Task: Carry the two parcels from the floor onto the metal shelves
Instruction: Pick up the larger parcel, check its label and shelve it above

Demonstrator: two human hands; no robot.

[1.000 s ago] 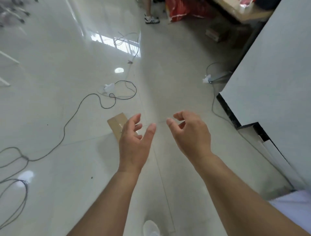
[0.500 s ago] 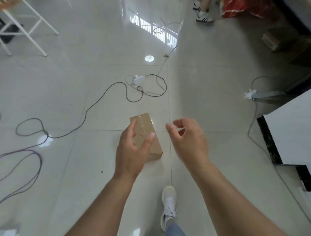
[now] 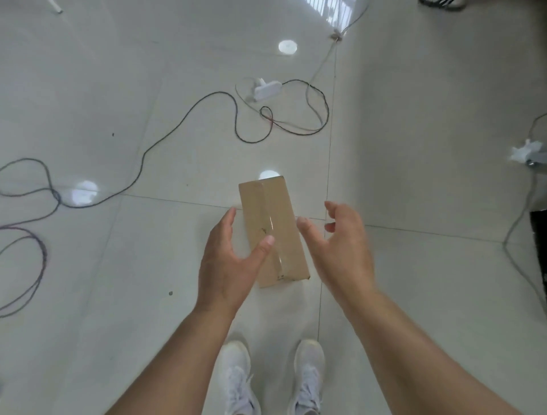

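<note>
- One parcel [image 3: 273, 231] in view — a long brown cardboard box sealed with clear tape down its length, lying flat on the floor [image 3: 118, 266] just ahead of the person's white shoes [image 3: 272, 376]. It runs lengthwise away from the feet, angled slightly, its far end crossing a grout line.
- Left hand [image 3: 226, 263] spread wide, fingers straight, thumb reaching over the box's left edge; whether the thumb touches the cardboard cannot be told.
- Right hand [image 3: 340, 251] also spread, fingers loosely curled, just beside the box's right edge; nothing held. The parcel sits between the two hands.
- Floor: large pale glossy tiles with thin grout lines, bright round reflections of ceiling lights in several spots, a few small dark specks.
- A black cable [image 3: 165, 139] snakes across the tiles from the left edge toward a white power strip [image 3: 266, 89] beyond the parcel, looping near it; thinner grey leads run on from there toward the top of the view.
- More cable loops [image 3: 29, 251] lie at the far left — dark, one reddish.
- At the right edge, a white plug or adapter [image 3: 525, 152] with a grey cord trailing down the tiles, near a dark object [image 3: 538, 225] cut off by the frame.
- Top right corner: part of a dark-striped shoe [image 3: 441, 3], barely in view.
</note>
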